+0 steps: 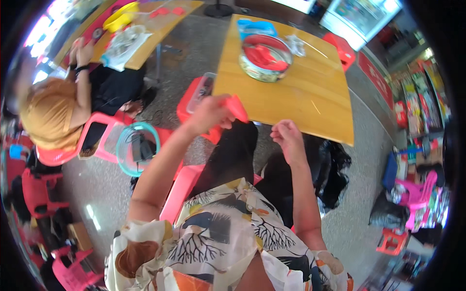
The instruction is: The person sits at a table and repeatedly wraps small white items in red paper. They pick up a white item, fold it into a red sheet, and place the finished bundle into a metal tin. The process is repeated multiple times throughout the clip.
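My left hand [212, 115] is closed on a smooth red petal-shaped piece [236, 107], held just off the near left edge of the wooden table [306, 102]. To the right, by the table's near edge, my right hand [287, 136] is raised with its fingers pinched together. Whether something small is between those fingers cannot be made out. Farther back on the tabletop stands a round tin [262, 72] with similar red pieces [264, 57] inside. Behind it lies a blue plastic basket [256, 29], and a crumpled whitish piece [295, 45] is beside the tin.
A clear plastic box [201, 89] rests on a red stool at the table's left. A teal-rimmed round container [138, 148] sits on a pink chair [109, 140]. At the left, another person in a mustard top [53, 111] sits by a second table [160, 22]. Black plastic [332, 169] hangs below my table's right side.
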The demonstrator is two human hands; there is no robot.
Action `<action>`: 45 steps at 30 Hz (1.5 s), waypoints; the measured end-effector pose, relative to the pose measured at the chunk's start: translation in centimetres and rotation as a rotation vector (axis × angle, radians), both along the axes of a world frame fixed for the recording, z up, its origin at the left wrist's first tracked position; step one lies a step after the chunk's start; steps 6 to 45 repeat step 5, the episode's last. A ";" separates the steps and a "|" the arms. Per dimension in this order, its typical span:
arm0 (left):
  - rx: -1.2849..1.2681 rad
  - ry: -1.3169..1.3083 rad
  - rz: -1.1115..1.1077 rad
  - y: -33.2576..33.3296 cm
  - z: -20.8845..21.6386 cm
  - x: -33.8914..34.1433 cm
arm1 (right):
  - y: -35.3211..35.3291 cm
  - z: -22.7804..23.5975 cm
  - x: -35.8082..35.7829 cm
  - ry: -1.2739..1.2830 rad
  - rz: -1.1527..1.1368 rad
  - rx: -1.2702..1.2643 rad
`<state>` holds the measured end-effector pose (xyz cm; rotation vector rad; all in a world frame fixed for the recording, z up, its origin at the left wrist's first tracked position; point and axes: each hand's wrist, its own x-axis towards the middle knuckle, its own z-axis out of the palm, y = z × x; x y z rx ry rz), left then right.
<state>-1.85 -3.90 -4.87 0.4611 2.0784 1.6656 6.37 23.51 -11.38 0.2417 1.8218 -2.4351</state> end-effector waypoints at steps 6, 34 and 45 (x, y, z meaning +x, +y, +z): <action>0.225 -0.283 -0.007 -0.5 1.3 3.0 | 0.3 1.1 -0.6 0.146 -0.009 0.011; 0.225 -0.283 -0.007 -0.5 1.3 3.0 | 0.3 1.1 -0.6 0.146 -0.009 0.011; 0.225 -0.283 -0.007 -0.5 1.3 3.0 | 0.3 1.1 -0.6 0.146 -0.009 0.011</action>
